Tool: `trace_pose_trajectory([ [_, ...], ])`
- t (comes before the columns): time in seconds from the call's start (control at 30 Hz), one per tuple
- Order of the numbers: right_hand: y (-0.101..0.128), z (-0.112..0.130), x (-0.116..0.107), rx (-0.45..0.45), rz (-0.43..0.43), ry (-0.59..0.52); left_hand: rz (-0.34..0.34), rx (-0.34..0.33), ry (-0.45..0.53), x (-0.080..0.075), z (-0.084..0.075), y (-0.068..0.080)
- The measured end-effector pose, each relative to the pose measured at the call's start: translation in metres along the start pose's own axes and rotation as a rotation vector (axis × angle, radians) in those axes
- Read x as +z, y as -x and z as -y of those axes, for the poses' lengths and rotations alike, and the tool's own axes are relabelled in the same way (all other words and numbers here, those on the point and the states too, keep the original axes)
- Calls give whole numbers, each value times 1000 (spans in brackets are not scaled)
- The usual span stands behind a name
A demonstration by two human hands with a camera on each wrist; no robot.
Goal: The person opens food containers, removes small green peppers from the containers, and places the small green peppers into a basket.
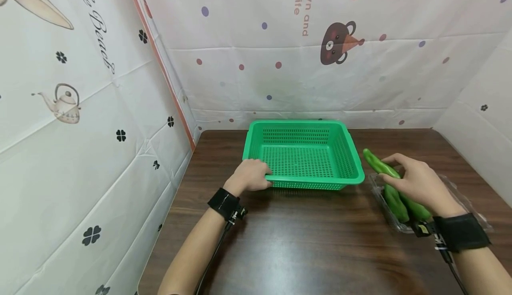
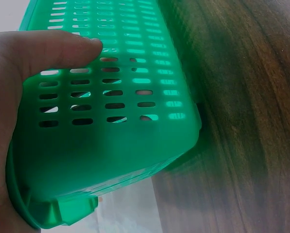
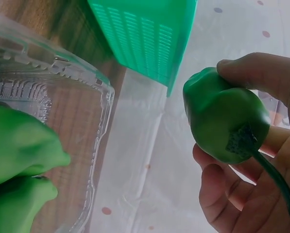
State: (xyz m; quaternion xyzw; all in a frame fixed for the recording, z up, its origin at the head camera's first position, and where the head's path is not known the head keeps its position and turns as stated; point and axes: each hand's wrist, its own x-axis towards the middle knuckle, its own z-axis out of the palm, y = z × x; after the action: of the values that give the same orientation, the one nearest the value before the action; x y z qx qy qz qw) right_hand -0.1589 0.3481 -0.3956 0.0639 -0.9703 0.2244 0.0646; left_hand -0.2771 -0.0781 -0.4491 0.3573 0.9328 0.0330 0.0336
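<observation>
Two hands: right hand (image 1: 416, 180) around pepper (image 1: 378, 163), left hand (image 1: 250, 175) on basket (image 1: 306, 153).

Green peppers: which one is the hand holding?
The long pepper that the right hand grips, lifted above the clear tray. The other peppers lie in the tray.

left hand (image 1: 251, 175): fingers curled, gripping | right hand (image 1: 416, 181): fingers curled, pinching, raised
</observation>
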Motion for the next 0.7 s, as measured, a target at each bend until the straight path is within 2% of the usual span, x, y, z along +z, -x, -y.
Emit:
trace_pose_trajectory([
  [0.43, -10, 10, 5, -21, 40, -29, 29, -10, -5, -1, -1, 0],
  [0.7, -16, 17, 7, -70, 29, -9, 18, -2, -5, -1, 0, -2],
])
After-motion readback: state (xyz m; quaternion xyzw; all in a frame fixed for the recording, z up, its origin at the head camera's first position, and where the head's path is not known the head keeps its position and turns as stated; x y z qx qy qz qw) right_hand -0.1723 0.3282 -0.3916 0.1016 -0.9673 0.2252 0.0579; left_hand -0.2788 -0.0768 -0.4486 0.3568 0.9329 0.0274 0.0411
